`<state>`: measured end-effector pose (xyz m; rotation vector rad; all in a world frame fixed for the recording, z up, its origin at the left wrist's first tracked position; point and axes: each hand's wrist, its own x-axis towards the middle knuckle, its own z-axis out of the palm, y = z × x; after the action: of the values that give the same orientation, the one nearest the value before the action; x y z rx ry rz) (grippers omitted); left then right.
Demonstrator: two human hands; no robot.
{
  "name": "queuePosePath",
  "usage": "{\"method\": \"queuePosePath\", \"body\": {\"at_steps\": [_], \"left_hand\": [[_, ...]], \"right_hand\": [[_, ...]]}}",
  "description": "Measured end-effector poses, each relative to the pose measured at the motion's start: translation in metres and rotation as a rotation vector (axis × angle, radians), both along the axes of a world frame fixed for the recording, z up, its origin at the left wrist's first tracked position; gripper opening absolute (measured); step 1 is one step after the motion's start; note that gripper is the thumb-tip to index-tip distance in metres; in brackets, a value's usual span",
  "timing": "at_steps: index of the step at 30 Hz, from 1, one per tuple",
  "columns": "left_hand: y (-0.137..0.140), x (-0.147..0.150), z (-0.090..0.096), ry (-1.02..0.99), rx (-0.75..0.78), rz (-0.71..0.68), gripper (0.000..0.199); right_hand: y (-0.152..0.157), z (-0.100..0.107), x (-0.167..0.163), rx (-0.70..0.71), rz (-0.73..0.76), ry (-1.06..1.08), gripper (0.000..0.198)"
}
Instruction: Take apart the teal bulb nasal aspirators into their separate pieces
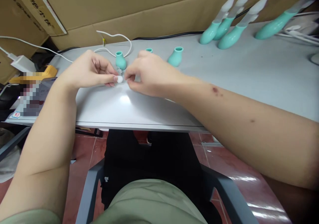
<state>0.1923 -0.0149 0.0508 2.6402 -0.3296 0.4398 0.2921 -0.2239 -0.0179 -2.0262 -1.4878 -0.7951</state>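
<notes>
Between the thumb and fingers of my left hand [92, 71] is a small white, partly clear plastic piece [120, 79]. My right hand [147, 72] is closed in a pinch just right of that piece; whatever its fingertips hold, if anything, is too small to make out. A mint-green rubber bulb [121, 61] with an open neck stands right behind the plastic piece. Another bulb [149, 50] shows only its rim, the rest hidden by my right hand. To the right of that hand a third green bulb [175, 57] leans slightly, its mouth facing up.
Several green bulbs fitted with clear tubes and white tips [231, 34] lie at the table's back right. White cables [114, 35] and a black cord [169, 36] run along the cardboard [139, 14] behind. At left are a white charger [23, 64] and a yellow object [50, 72].
</notes>
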Motion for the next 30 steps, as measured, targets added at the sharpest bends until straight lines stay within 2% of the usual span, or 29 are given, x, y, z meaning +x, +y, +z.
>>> {"method": "queuePosePath", "body": {"at_steps": [3,5,7,10,12,15,21,26,30], "left_hand": [[0.004,0.012,-0.001,-0.129,-0.195,-0.154,0.038],[0.003,0.019,0.001,-0.182,-0.324,-0.275,0.034],[-0.003,0.022,0.007,-0.211,-0.383,-0.326,0.031],[-0.021,0.02,0.02,-0.245,-0.309,-0.254,0.037],[-0.031,0.021,0.027,-0.282,-0.277,-0.206,0.04],[-0.035,0.033,0.028,-0.307,-0.287,-0.26,0.042],[-0.028,0.05,0.001,-0.301,-0.443,-0.419,0.03],[-0.032,0.041,-0.008,-0.339,-0.484,-0.386,0.043],[-0.027,0.043,-0.005,-0.303,-0.447,-0.356,0.038]], "right_hand": [[-0.006,0.003,0.011,0.355,0.282,0.003,0.031],[-0.009,0.005,0.018,0.562,0.413,0.15,0.022],[-0.01,0.007,0.022,0.651,0.514,0.277,0.02],[-0.01,0.008,0.026,0.733,0.612,0.38,0.012],[-0.01,0.009,0.029,0.744,0.602,0.383,0.011],[-0.01,0.008,0.031,0.746,0.593,0.342,0.015],[-0.007,0.006,0.033,0.804,0.588,0.32,0.013],[-0.003,0.005,0.037,0.758,0.549,0.263,0.008],[-0.004,0.003,0.037,0.713,0.486,0.191,0.01]]}}
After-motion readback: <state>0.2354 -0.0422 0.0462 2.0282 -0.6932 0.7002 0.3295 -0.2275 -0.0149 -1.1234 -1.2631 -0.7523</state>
